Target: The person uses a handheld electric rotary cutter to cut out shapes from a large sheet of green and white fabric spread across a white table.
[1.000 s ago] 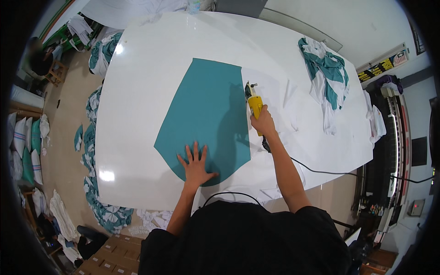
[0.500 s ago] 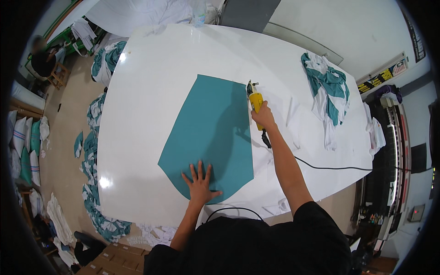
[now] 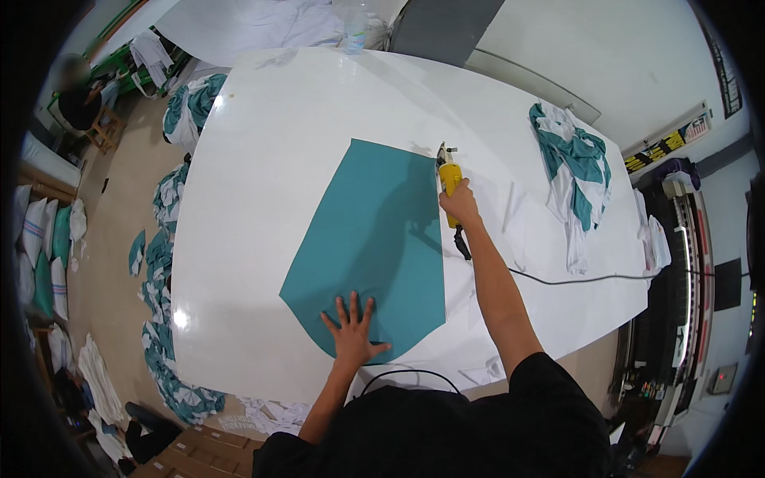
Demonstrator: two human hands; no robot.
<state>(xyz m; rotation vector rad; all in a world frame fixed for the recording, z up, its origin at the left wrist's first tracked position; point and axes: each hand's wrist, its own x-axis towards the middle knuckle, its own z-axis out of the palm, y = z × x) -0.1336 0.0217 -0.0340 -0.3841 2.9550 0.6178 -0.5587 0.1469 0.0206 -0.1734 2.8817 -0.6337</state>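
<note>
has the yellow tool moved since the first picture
Yes: against the teal fabric, the yellow tool has moved forward, close to the fabric's far right corner.

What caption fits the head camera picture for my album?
On a white table, left grip spread on teal fabric, right grip holding a yellow power tool at the fabric's edge.

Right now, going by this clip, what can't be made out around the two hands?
In the head view:
Left hand: its palm is hidden, facing down on the flat teal fabric panel.
Yellow cylindrical power tool: its working tip is too small to read; the right hand covers part of its grip.
Glossy white table: the black shirt hides part of its near edge.
</note>
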